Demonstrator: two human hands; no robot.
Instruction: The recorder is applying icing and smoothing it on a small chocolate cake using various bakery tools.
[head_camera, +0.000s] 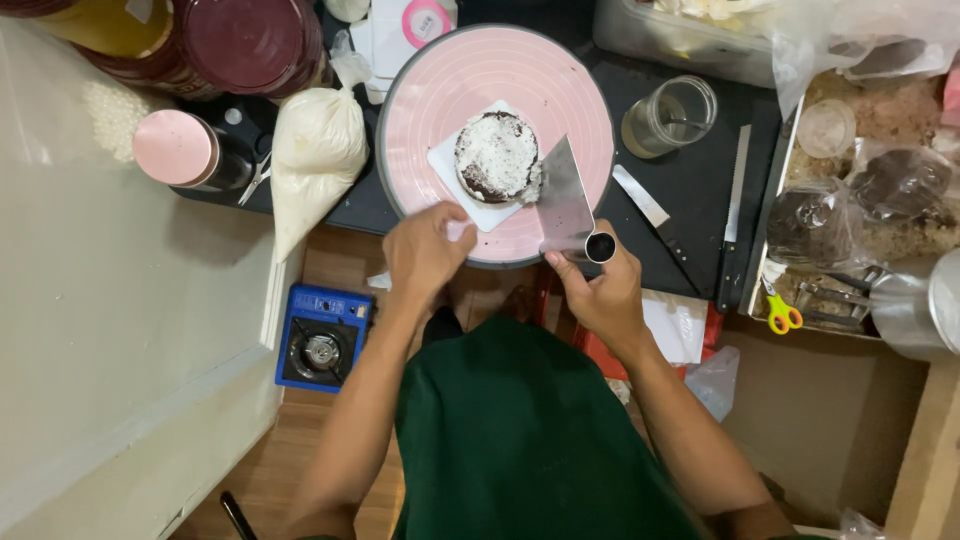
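Small round dark cake (496, 157), its top partly coated in white cream, on a white square board (450, 165) set near the centre of a pink turntable (450, 70). The turntable stands at the near edge of a black table (700, 180).

Metal scraper (563, 195): blade upright against the cake's right side, touching the cream. Right hand (603, 290): grip closed around the scraper's tubular handle at the turntable's near rim. Left hand (425, 250): fingers curled over the near left rim of the turntable, beside a corner of the board; whether they pinch the rim or merely rest on it cannot be told from this angle.

Left of the turntable: a filled white piping bag (315, 150) lying on the table, and a bottle with a pink cap (175, 147). Right of the turntable: a clear glass jar (668, 117), a short knife (650, 210) and a long serrated knife (733, 215), both flat on the table and well apart from the cake. Far right: a tray (780, 180) of bagged dark cakes, with yellow-handled scissors (782, 312) at its near end.

Below the table edge, on the wooden floor: a small blue gas stove (322, 335). The person wears a dark green apron (520, 430).
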